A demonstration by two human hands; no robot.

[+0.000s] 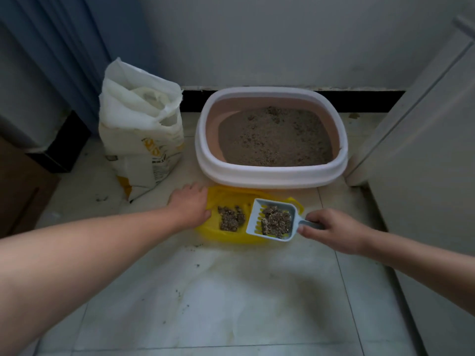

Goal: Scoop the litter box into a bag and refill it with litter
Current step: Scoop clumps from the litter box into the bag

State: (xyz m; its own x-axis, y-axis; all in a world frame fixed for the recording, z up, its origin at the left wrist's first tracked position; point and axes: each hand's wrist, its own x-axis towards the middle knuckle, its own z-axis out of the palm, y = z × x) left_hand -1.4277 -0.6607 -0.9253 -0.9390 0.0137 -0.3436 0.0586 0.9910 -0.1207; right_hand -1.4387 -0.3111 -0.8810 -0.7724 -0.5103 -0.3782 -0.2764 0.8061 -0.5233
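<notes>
A white and pink litter box [270, 173] with grey-brown litter stands against the wall. In front of it a yellow bag [228, 196] lies open on the floor with a pile of clumps [231, 219] inside. My left hand [191, 204] grips the bag's left edge and holds it open. My right hand [331, 231] holds the handle of a pale blue slotted scoop [257, 214]. The scoop hovers over the bag's right side, loaded with clumps [276, 220]. A white litter sack [141, 134] stands open to the left of the box.
A white cabinet or door [416, 129] rises close on the right. Blue curtains [64, 52] hang at the back left, with a dark base [61, 152] beneath. The tiled floor [218, 291] shows scattered litter grains.
</notes>
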